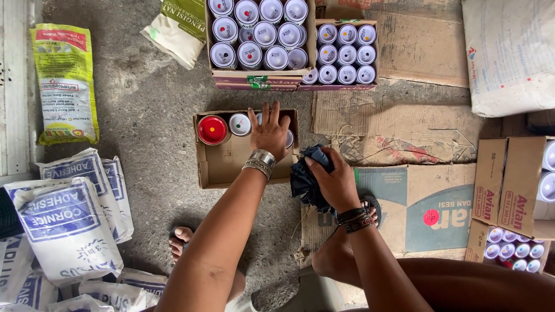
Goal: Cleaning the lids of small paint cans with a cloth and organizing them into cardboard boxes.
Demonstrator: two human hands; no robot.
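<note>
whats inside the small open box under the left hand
The open cardboard box holds a red-lidded can and a white-lidded can. The left hand covers at least one more can, so the count is unclear.

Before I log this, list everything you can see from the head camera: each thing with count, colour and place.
Small carton: one, brown, open, centre floor.
Cans in small carton: a red-lidded can, a white-lidded can, others hidden under the hand.
Full cartons: two, brown, top centre, packed with white-lidded cans; count too dense to tell.
Side cartons: brown, right edge, with more white-lidded cans.
Flattened cardboard: brown sheets, right of centre.
Green-yellow bag: one, upper left.
White sacks: several, lower left.
White sack: one, top right.
Dark cloth: one, navy, right of the small carton.
Left hand: on cans in the small carton, metal bracelet.
Right hand: gripping the dark cloth, dark wristbands.
</note>
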